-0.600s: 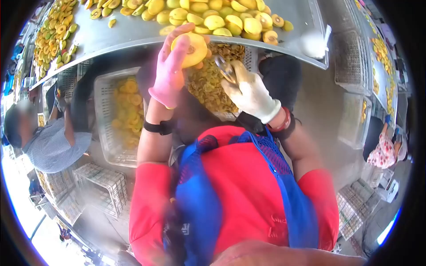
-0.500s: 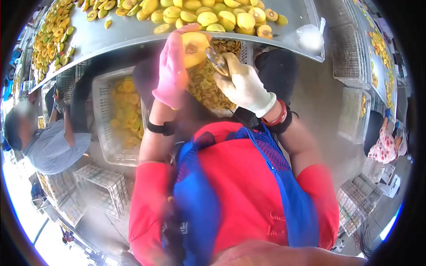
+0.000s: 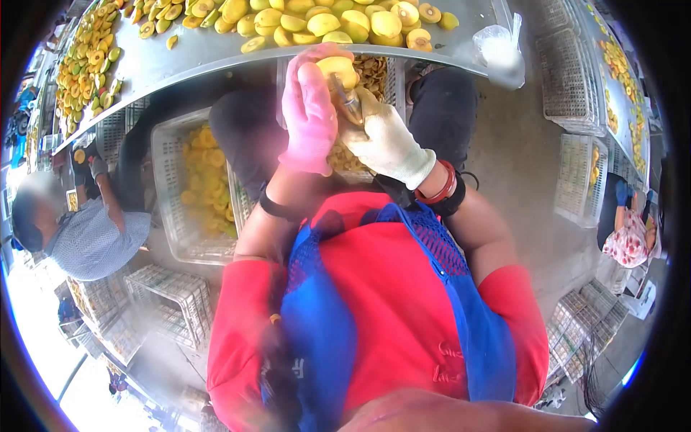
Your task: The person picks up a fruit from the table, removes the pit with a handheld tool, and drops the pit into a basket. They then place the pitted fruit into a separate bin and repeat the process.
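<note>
Wrapped in a pink glove, my left hand holds a yellow fruit half. My right hand, in a whitish glove, grips a metal tool whose end touches the fruit's lower side. Both hands are close together just below the edge of a metal table. Under them is a crate of small yellow-brown pieces, partly hidden by my hands. Halved yellow fruits are heaped on the table beyond.
A white crate with yellow fruit pieces stands left of my legs. A plastic bag lies at the table's right corner. Co-workers sit at far left and far right. Stacked crates stand on the right.
My left hand and the fruit have moved right, and the fruit is turned so its cut face shows less. The tool now points more upward against it.
</note>
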Tool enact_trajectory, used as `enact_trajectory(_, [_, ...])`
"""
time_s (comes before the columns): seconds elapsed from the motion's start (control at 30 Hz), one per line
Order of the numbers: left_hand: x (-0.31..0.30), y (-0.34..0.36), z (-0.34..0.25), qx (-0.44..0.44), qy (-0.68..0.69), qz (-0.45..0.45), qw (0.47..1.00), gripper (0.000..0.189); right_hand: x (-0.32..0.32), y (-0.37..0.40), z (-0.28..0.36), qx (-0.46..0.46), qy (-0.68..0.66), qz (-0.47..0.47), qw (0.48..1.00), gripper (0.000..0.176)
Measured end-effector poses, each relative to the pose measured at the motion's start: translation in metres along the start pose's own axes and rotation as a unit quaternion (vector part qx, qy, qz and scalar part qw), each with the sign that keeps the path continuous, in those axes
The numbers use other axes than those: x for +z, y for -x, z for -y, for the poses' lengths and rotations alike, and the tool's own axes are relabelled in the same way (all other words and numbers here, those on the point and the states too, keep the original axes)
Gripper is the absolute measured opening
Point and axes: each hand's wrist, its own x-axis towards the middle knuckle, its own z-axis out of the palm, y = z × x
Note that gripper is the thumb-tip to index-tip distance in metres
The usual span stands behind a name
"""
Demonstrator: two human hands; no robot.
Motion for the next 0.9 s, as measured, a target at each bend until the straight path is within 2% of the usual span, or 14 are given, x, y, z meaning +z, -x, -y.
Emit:
enact_trajectory(0.07, [0.003,0.002,-0.001,-0.001,0.016,0.004,1.000,0.058,-0.003,0.001,-0.003,0.021,-0.073,0.034,0.997,0.033])
enact_trajectory(0.17, [0.005,0.006,-0.001,-0.036,0.086,0.008,0.996,0.041,-0.009,0.002,-0.007,0.092,-0.178,0.085,0.976,0.029])
enact_trajectory(0.23, [0.006,0.008,0.001,-0.039,0.092,0.011,0.995,0.042,-0.007,0.005,-0.009,0.066,-0.136,0.059,0.987,0.026])
enact_trajectory(0.3, [0.009,0.010,0.004,-0.028,0.091,0.010,0.995,0.045,0.000,0.010,-0.010,-0.046,0.021,-0.029,0.998,0.023])
enact_trajectory(0.4, [0.012,0.009,0.010,0.019,0.068,0.008,0.997,0.051,-0.001,0.005,-0.015,-0.095,-0.039,-0.022,0.994,0.024])
enact_trajectory(0.43, [0.010,0.008,0.015,0.037,0.054,0.014,0.998,0.053,-0.007,0.004,-0.008,0.016,-0.140,0.039,0.989,0.026])
enact_trajectory(0.47, [0.008,0.009,0.017,0.052,0.040,0.020,0.998,0.055,-0.018,0.004,0.004,0.130,-0.239,0.099,0.957,0.027])
enact_trajectory(0.53, [0.009,0.010,0.017,0.055,0.060,0.039,0.996,0.056,-0.024,0.006,0.007,0.220,-0.315,0.148,0.911,0.028])
enact_trajectory(0.67, [0.012,0.012,0.013,0.006,0.142,0.068,0.987,0.057,-0.022,0.011,-0.009,0.160,-0.253,0.139,0.944,0.023])
enact_trajectory(0.7, [0.012,0.012,0.014,0.024,0.119,0.070,0.990,0.056,-0.024,0.012,-0.011,0.148,-0.237,0.139,0.950,0.022])
enact_trajectory(0.73, [0.011,0.012,0.017,0.041,0.096,0.071,0.992,0.056,-0.029,0.012,-0.012,0.209,-0.320,0.180,0.907,0.020])
enact_trajectory(0.8, [0.009,0.013,0.020,0.053,0.079,0.082,0.992,0.055,-0.039,0.012,-0.008,0.320,-0.471,0.251,0.783,0.017])
enact_trajectory(0.9, [0.007,0.011,0.019,0.026,0.090,0.096,0.991,0.057,-0.037,0.010,0.007,0.274,-0.410,0.193,0.848,0.011])
